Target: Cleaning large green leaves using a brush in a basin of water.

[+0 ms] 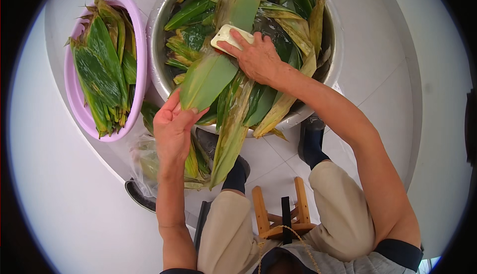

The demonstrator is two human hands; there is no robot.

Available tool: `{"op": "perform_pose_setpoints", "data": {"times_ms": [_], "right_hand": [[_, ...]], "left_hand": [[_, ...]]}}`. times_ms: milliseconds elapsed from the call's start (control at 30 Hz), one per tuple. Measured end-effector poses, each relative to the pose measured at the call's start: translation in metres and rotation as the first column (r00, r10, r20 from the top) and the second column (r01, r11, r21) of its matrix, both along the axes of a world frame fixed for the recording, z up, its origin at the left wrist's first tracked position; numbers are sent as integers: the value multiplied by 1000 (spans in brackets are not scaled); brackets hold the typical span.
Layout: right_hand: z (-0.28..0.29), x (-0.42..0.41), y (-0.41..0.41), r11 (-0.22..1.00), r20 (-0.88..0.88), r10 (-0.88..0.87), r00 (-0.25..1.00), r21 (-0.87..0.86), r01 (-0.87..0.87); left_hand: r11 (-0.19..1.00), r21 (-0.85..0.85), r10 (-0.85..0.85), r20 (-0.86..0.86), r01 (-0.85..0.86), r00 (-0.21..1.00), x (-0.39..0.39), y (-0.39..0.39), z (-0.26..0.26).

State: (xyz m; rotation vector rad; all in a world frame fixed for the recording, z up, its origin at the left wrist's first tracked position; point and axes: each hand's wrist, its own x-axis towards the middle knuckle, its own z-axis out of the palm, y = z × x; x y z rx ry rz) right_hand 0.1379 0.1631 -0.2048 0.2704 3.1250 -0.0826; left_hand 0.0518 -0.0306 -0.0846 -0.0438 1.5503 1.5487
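A broad green leaf (209,77) stretches across a large metal basin (337,46). Its near tip is pinched between the thumb and fingers of my left hand (173,125), just outside the basin's lower-left rim. My right hand (259,56) grips a cream-coloured scrubbing brush (228,37) and presses it flat on the leaf. A bit of red shows beneath the brush; its underside is hidden. Around and under the leaf, many other long leaves (190,13) lie wet in the basin's water. Yellowed leaves (233,132) hang over the near rim.
A pink oval tub (139,69) holding stacked leaves (100,69) stands left of the basin. Below it lies a clear plastic bag (145,162) with more leaves. My legs straddle a wooden stool (277,225) on the tiled floor (372,69).
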Motion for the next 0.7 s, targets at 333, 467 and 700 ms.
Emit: {"op": "perform_pose_setpoints", "data": {"times_ms": [333, 467, 700], "right_hand": [[-15, 4, 16, 997, 89, -74, 993, 10, 73], [-7, 10, 25, 988, 172, -118, 978, -82, 133], [-1, -1, 20, 969, 288, -148, 946, -148, 197]], "left_hand": [[954, -151, 214, -259, -258, 942, -4, -88, 104], [909, -76, 358, -361, -410, 861, -19, -122, 128], [783, 165, 464, -797, -600, 387, -64, -144, 234]]}}
